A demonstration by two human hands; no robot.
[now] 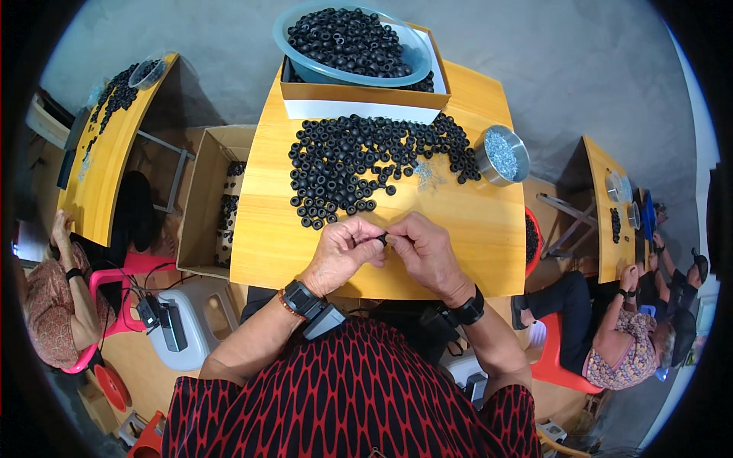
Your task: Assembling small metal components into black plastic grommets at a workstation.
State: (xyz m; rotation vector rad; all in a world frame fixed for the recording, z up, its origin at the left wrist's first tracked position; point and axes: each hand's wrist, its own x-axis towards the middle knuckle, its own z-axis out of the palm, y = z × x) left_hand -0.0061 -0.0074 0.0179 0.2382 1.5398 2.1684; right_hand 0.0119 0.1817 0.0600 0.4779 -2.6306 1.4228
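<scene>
My left hand [345, 250] is closed, pinching a small round black plastic part [382, 240] between thumb and fingers above the table's near edge. Close against it, my right hand [422, 249] is pinched too, its fingertips meeting the part; anything tiny between them is too small to make out. Just beyond my hands, a wide spread of the same black ring-shaped parts [336, 164] covers the middle of the yellow wooden table [267, 259]. Beside that spread lies a little heap of thin clear or silvery pieces [430, 177].
At the back, a blue plastic basin [301, 70] full of black parts rests on a cardboard box [359, 95]. A metal bowl [490, 172] of clear small pieces stands right. A large carton [206, 175] is left of the table, a red tub [537, 237] right. Other people sit at side tables.
</scene>
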